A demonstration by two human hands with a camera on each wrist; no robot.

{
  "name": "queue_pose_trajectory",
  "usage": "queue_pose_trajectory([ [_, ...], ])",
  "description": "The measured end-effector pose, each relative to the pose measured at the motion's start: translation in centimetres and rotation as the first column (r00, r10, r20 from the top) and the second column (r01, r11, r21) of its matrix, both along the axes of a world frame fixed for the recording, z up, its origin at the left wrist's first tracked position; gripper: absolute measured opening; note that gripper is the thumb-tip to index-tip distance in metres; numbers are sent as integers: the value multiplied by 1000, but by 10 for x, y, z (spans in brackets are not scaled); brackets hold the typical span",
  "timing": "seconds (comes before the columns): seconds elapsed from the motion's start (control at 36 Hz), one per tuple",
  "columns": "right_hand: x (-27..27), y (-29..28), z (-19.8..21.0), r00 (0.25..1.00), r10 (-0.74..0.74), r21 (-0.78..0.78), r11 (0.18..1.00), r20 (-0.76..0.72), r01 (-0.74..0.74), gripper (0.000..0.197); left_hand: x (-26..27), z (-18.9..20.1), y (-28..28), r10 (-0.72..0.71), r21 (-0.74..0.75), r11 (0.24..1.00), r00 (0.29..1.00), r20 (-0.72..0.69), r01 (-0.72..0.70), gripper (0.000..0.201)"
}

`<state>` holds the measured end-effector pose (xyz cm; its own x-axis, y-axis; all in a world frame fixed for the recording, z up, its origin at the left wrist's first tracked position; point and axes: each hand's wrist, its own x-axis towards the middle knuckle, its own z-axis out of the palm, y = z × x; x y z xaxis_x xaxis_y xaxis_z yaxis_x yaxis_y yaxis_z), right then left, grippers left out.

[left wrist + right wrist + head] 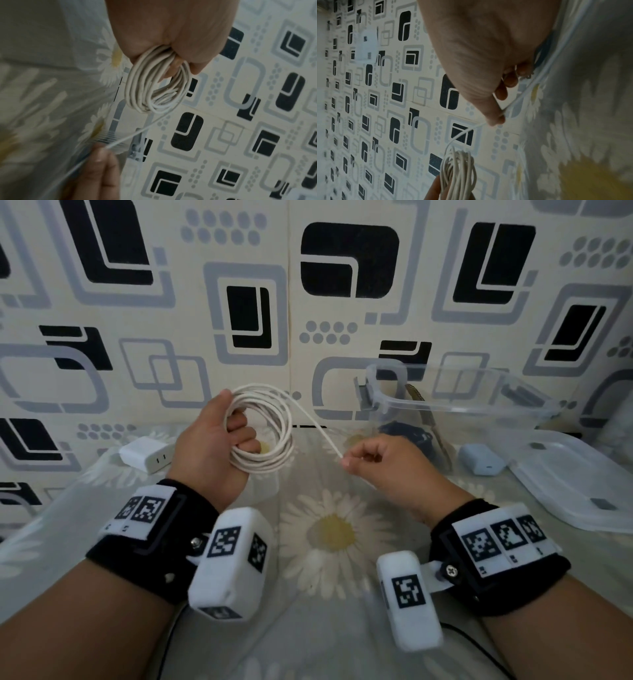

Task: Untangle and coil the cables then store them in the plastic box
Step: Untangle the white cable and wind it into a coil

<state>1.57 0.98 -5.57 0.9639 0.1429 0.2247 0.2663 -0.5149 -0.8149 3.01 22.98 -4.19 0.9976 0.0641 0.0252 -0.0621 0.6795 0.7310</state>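
Observation:
My left hand grips a white cable coil of several loops, held up above the bed; the same coil hangs from my curled fingers in the left wrist view. A straight run of the cable leads down right from the coil's top to my right hand, which pinches it between thumb and forefinger. The coil shows below that pinch in the right wrist view. The clear plastic box stands open at the right, with a dark blue cable inside.
A white charger block lies on the daisy-print bedsheet at the left. A pale blue case sits beside the box, and the box's clear lid lies at the far right. A patterned wall rises close behind.

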Motion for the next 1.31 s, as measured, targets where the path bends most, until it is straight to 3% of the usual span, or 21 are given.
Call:
queue_pose_trajectory([
  [0.06, 0, -3, -1, 1000, -1, -117, 993, -2, 0, 7, 2, 2, 6, -5, -73, 997, 1000, -13, 4, 29],
  [0.22, 1, -4, -1, 999, 8, -197, 980, 41, 1, 13, 3, 4, 13, 8, -191, 981, 1000, -20, -12, 34],
  [0.28, 3, -3, 1, 995, -61, -110, 992, 79, 70, 14, 2, 4, 11, -23, -191, 981, 999, -26, 18, 33],
  [0.33, 4, -3, 4, 991, -120, 74, 991, 65, 115, 17, 0, 3, 8, -73, -168, 983, 997, -15, 69, 32],
  [0.42, 1, -2, 10, 994, -106, 285, 954, 39, 91, 17, -4, 4, 2, -157, -119, 980, 988, 7, 157, 36],
  [0.56, -5, 4, 15, 1000, -20, 537, 843, 13, 10, 17, -9, 3, -5, -279, -19, 960, 959, 49, 281, 28],
  [0.72, -3, 3, 20, 995, -70, 716, 698, 70, -2, 18, -14, 2, -11, -357, 165, 924, 933, 50, 345, 26],
  [0.94, -4, 2, 22, 1000, -12, 838, 546, 7, 1, 19, -23, -1, -24, -462, 273, 861, 884, 69, 429, 23],
  [1.06, -4, 3, 21, 1000, 2, 848, 530, 2, -2, 18, -26, -1, -25, -479, 287, 849, 875, 66, 443, 23],
  [1.22, -4, 4, 23, 991, -97, 834, 551, 87, -19, 17, -27, 0, -25, -511, 292, 831, 857, 68, 473, 22],
  [1.31, -5, 5, 23, 996, -61, 843, 537, 68, -24, 17, -28, 0, -26, -505, 333, 823, 861, 58, 460, 22],
])
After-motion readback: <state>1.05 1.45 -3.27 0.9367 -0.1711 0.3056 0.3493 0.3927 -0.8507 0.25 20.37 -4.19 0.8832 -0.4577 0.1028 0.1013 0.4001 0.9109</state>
